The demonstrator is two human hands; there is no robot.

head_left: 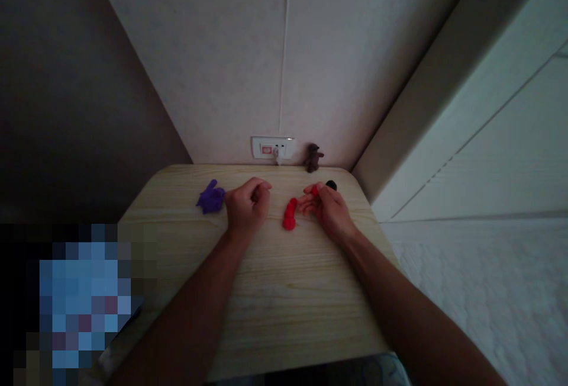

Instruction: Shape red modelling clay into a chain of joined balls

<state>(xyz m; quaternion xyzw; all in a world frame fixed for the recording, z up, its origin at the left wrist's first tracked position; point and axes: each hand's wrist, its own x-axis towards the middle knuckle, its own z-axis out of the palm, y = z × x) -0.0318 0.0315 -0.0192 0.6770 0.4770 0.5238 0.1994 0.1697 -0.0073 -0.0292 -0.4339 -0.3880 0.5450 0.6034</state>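
Progress, as judged: partial. One lumpy red piece [290, 215] lies formed on the surface [284, 297], between the hands; a smaller red bit [315, 190] is off the surface and not joined to it. The right hand [331, 209] pinches that bit between thumb and forefinger, its other fingers loosely bent. The left hand [248, 203] has its grip curled inward (whether anything is enclosed, I cannot tell). A purple lump [212, 198] sits just beside the left hand, apparently not in use. A black item [331, 185] is partly hidden behind the right hand.

Clearance: the near half of the surface offers open room between the forearms. The far edge meets the wall [222, 78], where a brown figure [313, 158] stands, limiting rearward movement.
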